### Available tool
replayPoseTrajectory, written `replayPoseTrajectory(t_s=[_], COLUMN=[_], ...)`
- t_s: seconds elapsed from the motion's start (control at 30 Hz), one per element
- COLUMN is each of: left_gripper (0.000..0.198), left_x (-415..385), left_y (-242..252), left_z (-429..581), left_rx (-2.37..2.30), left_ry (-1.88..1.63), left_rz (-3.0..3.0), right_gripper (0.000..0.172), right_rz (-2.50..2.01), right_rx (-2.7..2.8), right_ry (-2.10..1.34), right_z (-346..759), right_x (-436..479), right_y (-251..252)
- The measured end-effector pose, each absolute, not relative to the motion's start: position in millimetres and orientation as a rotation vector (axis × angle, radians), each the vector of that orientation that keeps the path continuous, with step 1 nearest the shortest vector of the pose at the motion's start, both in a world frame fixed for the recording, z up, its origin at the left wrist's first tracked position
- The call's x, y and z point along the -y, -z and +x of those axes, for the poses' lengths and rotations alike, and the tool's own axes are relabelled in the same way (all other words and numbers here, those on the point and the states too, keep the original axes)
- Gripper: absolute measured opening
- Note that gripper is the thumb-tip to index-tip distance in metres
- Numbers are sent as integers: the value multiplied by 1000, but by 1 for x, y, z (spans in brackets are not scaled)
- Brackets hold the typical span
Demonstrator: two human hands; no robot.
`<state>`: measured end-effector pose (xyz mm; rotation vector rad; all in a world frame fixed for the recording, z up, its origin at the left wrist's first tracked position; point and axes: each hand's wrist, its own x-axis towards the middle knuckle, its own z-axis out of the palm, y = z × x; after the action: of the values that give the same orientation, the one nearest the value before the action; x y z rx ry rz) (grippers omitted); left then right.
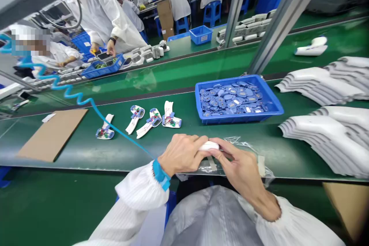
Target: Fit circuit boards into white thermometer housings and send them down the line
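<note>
Between both hands, close to the bench's front edge, is a white plastic housing (209, 145); only its rounded white end shows, the rest being covered by fingers. My left hand (184, 152) is closed on its left side, with a blue wrist strap (161, 175) at the cuff. My right hand (239, 163) pinches it from the right with thumb and fingers. Beyond my left hand lie several opened white half-shells with wires and circuit boards inside, among them one half-shell (172, 115) nearest the blue bin. Clear plastic film (243, 144) lies by my right hand.
A blue bin (239, 118) full of blue plastic parts stands ahead. Stacked white shells (325, 130) fill the right side. Cardboard (53, 134) lies at left. A coiled blue cord (115, 127) runs to my wrist. Co-workers (106, 19) work across the green belt (173, 73).
</note>
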<state>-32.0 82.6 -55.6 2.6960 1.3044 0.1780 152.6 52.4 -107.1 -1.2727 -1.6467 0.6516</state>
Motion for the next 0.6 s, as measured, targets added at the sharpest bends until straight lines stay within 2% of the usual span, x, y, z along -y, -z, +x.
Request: replayPoseTrajectory(t_s=[0.1,0.17,0.27,0.37,0.47,0.6], left_gripper=[33,31,32,30,38,53], left_x=[-78,-76,-73,-67,-62,-70], left_y=[61,61,59,65,81,98], left_z=[-34,-34,-37,-40,-37,-26], left_rx=[-1340,-1361,-1340,-1443,-1828,-2069], left_ry=[-289,-228,-225,-592,-981,-1022], left_rz=[2680,2674,2659,2506,2154,2098], right_gripper=[22,22,20,19,21,25], right_rz=[-1216,-1240,-1290,-1294,-1280,-1215], right_rx=[1690,1658,1601,1599,1649,1916], right_ry=[-562,-521,-607,-714,-837,-895], right_z=[149,146,146,152,155,143], right_x=[-50,-50,-50,-46,-40,-37], right_y=[108,109,110,106,102,102])
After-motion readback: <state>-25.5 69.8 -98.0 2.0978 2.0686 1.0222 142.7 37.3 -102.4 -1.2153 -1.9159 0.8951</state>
